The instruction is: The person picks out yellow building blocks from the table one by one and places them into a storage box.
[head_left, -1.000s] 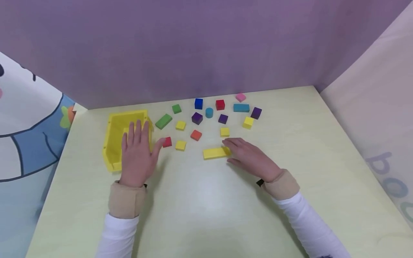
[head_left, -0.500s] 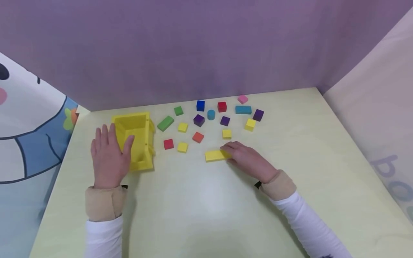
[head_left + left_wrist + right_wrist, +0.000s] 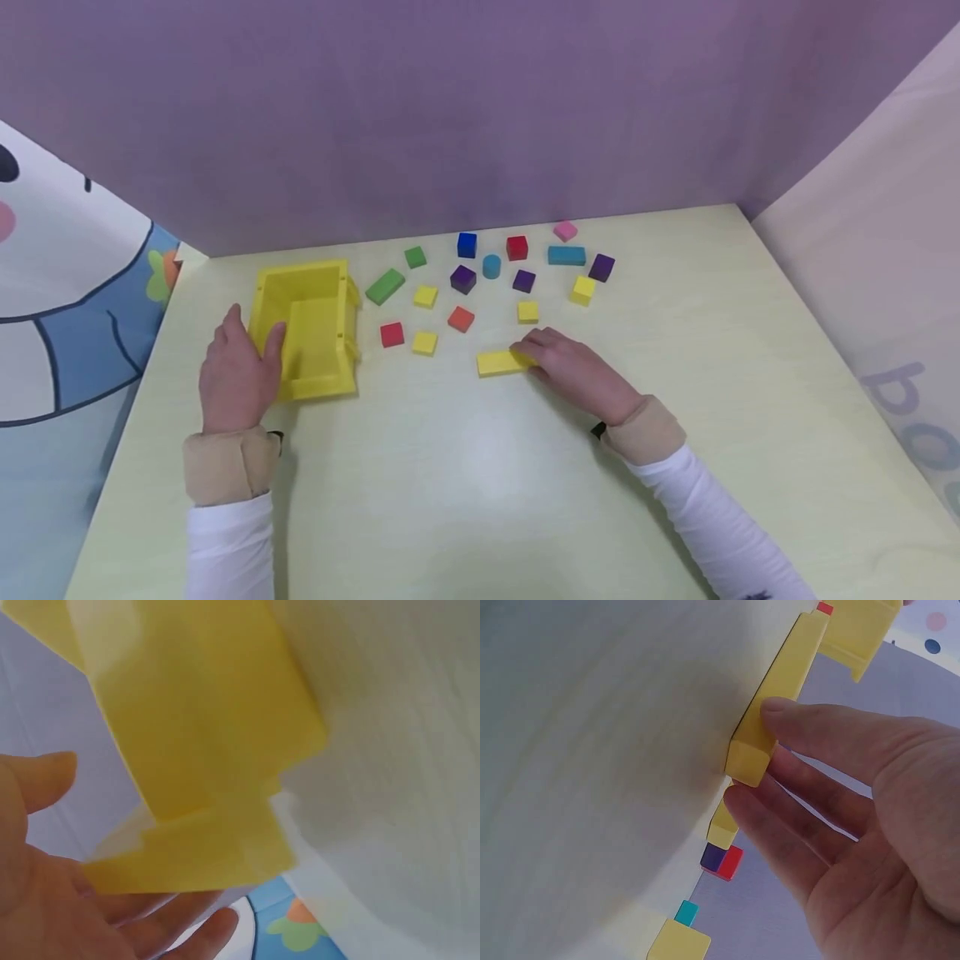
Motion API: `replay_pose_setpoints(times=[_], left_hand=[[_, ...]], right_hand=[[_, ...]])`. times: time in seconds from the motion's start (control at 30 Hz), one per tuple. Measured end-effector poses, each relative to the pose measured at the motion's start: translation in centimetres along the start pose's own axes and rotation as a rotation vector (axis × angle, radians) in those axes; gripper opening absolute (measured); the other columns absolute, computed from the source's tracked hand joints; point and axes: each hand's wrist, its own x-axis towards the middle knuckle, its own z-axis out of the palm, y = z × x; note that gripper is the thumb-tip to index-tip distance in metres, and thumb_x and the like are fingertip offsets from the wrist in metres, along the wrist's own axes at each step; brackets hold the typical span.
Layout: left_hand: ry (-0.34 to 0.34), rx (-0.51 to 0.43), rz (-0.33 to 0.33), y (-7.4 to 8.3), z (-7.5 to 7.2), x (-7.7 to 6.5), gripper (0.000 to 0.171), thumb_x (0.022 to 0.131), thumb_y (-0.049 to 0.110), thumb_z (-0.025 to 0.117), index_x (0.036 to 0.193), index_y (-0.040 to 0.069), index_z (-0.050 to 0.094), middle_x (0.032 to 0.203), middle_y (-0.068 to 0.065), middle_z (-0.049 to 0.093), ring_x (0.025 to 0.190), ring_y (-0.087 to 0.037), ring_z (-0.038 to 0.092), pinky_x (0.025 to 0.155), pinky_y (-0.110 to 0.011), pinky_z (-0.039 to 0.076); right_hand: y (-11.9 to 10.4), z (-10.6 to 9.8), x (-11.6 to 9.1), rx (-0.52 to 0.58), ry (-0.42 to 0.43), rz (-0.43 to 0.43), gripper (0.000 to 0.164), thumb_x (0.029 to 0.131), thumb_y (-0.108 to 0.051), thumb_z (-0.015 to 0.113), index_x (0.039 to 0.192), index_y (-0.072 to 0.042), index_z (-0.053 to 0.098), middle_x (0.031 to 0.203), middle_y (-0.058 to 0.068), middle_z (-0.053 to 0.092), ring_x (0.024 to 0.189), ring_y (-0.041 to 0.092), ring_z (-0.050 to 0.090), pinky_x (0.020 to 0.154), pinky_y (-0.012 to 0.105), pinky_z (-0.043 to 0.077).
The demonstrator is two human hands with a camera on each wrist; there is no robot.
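Note:
A yellow plastic bin [image 3: 318,387] stands at the left of the table. My left hand [image 3: 238,377] is at its left side, thumb over the near left rim and fingers along the outside. In the left wrist view the thumb is raised apart from the yellow wall [image 3: 195,705], while the fingers extend behind its lower edge. My right hand [image 3: 577,371] pinches the right end of a long yellow block [image 3: 497,364] lying on the table. The right wrist view has the thumb on one side of this block [image 3: 784,675] and the fingers at the other.
Several small blocks lie scattered beyond my right hand, among them a red one [image 3: 392,335], an orange one [image 3: 461,318], a green bar [image 3: 386,287], a blue cylinder [image 3: 491,266] and a teal bar [image 3: 566,256]. A purple backdrop [image 3: 480,117] rises behind the table.
My left hand has moved left from over the bin to its left side, turning edge-on. My right hand's fingers have closed in on the long yellow block's right end.

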Motion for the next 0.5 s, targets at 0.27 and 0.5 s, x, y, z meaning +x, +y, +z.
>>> replay_pose_setpoints(times=[0.27, 0.5], left_hand=[[-0.093, -0.012, -0.077, -0.68, 0.46, 0.55, 0.072, 0.095, 0.051, 0.022, 0.143, -0.001, 0.011, 0.129, -0.033, 0.041, 0.108, -0.048, 0.047, 0.085, -0.058, 0.038], [-0.115, -0.015, -0.072, -0.99, 0.64, 0.68, 0.064, 0.097, 0.045, 0.020, 0.137, -0.004, 0.021, 0.111, -0.030, 0.050, 0.084, -0.039, 0.053, 0.069, -0.050, 0.042]], right_hand=[[0.21, 0.13, -0.05, -0.003, 0.019, -0.020, 0.041, 0.080, -0.010, 0.067, 0.120, -0.014, 0.058, 0.111, 0.001, 0.057, 0.107, 0.016, 0.052, 0.089, 0.028, 0.042], [0.19, 0.03, -0.01, -0.002, 0.001, -0.011, 0.041, 0.080, -0.011, 0.067, 0.120, -0.015, 0.058, 0.112, 0.001, 0.058, 0.108, 0.017, 0.052, 0.090, 0.029, 0.042]])
